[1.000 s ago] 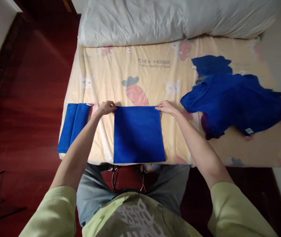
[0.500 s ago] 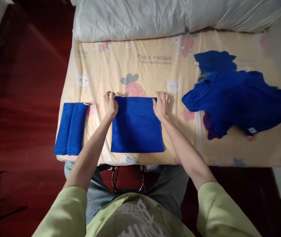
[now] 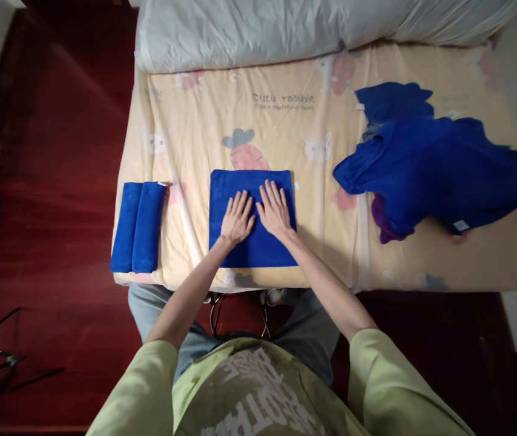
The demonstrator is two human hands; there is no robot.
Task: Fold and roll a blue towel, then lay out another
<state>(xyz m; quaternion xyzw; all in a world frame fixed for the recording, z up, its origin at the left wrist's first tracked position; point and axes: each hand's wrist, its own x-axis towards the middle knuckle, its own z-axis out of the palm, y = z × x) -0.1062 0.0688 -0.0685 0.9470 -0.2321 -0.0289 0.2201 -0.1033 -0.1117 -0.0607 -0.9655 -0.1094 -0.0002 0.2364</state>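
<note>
A blue towel [image 3: 258, 251] lies flat and square near the bed's front edge, a small white tag showing at its right side. My left hand [image 3: 238, 218] rests palm down on its middle left, fingers stretched out. Beside it, on the right half of the cloth, my right hand [image 3: 274, 209] also lies flat with fingers spread. Neither hand grips anything. To the left sit two narrow rolled or folded blue towels [image 3: 138, 227], side by side.
A loose heap of blue cloths [image 3: 435, 169] with a purple cloth [image 3: 383, 221] under it lies at the right. A pale rolled quilt [image 3: 240, 33] spans the back of the bed [image 3: 186, 121]. A black metal stand [image 3: 8, 360] is on the floor at lower left.
Both hands have left the towel's far corners and come inward onto its middle, fingers now flat. The view has shifted slightly.
</note>
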